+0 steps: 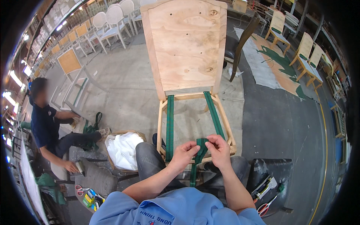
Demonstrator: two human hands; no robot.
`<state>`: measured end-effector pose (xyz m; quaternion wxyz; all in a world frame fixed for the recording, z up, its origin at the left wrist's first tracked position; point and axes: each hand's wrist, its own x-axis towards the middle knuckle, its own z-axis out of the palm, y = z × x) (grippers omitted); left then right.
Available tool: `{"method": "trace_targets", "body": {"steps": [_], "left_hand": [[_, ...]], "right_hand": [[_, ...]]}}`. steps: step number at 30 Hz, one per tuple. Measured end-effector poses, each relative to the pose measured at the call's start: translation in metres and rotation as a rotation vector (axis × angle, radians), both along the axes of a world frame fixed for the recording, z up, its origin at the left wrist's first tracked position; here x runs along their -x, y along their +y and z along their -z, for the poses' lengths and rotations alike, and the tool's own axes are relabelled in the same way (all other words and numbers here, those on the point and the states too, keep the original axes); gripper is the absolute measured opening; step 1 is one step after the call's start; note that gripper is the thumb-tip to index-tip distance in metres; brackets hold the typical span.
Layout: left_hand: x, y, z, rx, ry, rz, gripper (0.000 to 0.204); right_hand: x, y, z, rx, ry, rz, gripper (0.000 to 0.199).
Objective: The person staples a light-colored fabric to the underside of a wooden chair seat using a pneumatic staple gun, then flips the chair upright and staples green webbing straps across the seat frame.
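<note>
A green webbing strap (pixel 201 145) is pinched between my two hands over the front rail of a wooden chair frame. My left hand (pixel 183 154) grips it from the left with closed fingers. My right hand (pixel 219 150) pinches its other side, and the loose end hangs down between my knees. Two more green straps, one on the left (pixel 170 125) and one on the right (pixel 213 115), run from back to front across the open seat. Beyond the seat rises the tall plywood back panel (pixel 187 48) of the chair.
At right, a black stool (pixel 283 174) bears a staple gun (pixel 265 186) and red-handled scissors (pixel 263 209). On the left are a box with a white plastic bag (pixel 124 152), red scissors (pixel 79 190) and a seated co-worker (pixel 45 123). Several chairs (pixel 114 18) stand farther back.
</note>
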<state>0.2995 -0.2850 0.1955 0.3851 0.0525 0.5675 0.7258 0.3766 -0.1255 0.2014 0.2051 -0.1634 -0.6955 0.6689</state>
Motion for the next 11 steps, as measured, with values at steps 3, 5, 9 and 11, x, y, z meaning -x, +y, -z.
{"method": "trace_targets", "body": {"steps": [3,5,9,11], "left_hand": [[0.015,0.003,0.003,-0.010,0.007,-0.034,0.016],[0.025,0.006,0.006,-0.004,0.009,-0.041,0.016],[0.041,0.016,0.014,-0.001,-0.014,-0.029,0.014],[0.049,0.022,0.017,-0.004,-0.024,-0.024,0.014]], "right_hand": [[0.008,0.000,-0.002,-0.121,-0.054,0.008,0.018],[0.016,0.002,-0.004,-0.159,-0.062,0.019,0.016],[0.030,0.015,-0.002,-0.337,-0.042,-0.009,0.017],[0.039,0.023,-0.001,-0.400,-0.040,-0.027,0.018]]}}
